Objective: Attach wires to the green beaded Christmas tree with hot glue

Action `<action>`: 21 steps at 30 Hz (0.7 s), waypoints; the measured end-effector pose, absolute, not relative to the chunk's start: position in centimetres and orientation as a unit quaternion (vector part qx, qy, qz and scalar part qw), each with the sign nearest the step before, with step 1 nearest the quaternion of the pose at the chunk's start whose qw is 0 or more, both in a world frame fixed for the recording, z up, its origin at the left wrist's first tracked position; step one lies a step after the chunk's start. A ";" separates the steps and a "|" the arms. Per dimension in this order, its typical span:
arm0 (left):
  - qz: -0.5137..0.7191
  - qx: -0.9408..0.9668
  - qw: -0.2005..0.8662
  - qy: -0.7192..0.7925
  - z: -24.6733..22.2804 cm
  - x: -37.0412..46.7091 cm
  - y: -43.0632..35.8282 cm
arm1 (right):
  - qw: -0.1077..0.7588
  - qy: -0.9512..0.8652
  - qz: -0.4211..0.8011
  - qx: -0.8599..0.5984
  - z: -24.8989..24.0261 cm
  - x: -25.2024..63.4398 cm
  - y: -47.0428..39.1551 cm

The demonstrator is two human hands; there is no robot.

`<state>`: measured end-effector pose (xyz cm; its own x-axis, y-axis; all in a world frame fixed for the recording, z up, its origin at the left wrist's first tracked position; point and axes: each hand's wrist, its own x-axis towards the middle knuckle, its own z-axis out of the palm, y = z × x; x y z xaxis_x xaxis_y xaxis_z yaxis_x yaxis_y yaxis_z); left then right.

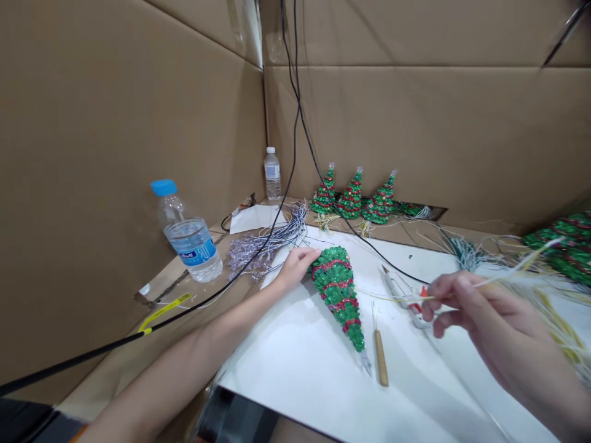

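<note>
A green beaded tree (339, 292) with red garlands lies on the white board (295, 357), its clear tip pointing toward the near edge. My left hand (298, 266) pinches the tree's wide base at its upper left. To the right, my right hand (466, 304) is raised over the board, thumb and finger closed on a thin white and yellow strand (521, 266). That strand runs left toward the tree's side. Between tree and right hand lie a wooden-handled awl (380, 357) and a white tool with red parts (410, 301).
Three small trees (351, 195) stand at the back. Bundles of wires and clear beads (252, 253) lie at left, more strands and green pieces (572, 246) at right. A large bottle (196, 246) and a small one (272, 175) stand left; a black cable (295, 141) crosses the view.
</note>
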<state>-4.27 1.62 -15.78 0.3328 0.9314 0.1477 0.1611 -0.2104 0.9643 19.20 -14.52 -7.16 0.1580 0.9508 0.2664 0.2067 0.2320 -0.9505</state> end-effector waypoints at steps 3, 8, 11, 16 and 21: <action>0.406 0.665 0.471 0.414 -15.8 -4.3 1.7 | 0.550 -0.584 0.333 -0.496 -7.3 17.7 -13.2; 0.410 0.667 0.469 0.409 -16.1 -4.5 1.7 | 0.528 -0.626 0.313 -0.482 -8.1 16.7 -11.3; 0.416 0.668 0.468 0.403 -16.2 -4.6 1.7 | 0.522 -0.654 0.254 -0.486 -8.6 16.7 -10.9; 0.435 0.670 0.462 0.385 -15.7 -4.5 1.4 | 0.475 -0.766 0.068 -0.428 -9.4 17.3 -11.6; 0.439 0.667 0.468 0.379 -14.7 -4.1 1.0 | 0.394 -0.847 -0.091 -0.345 -9.9 17.1 -12.5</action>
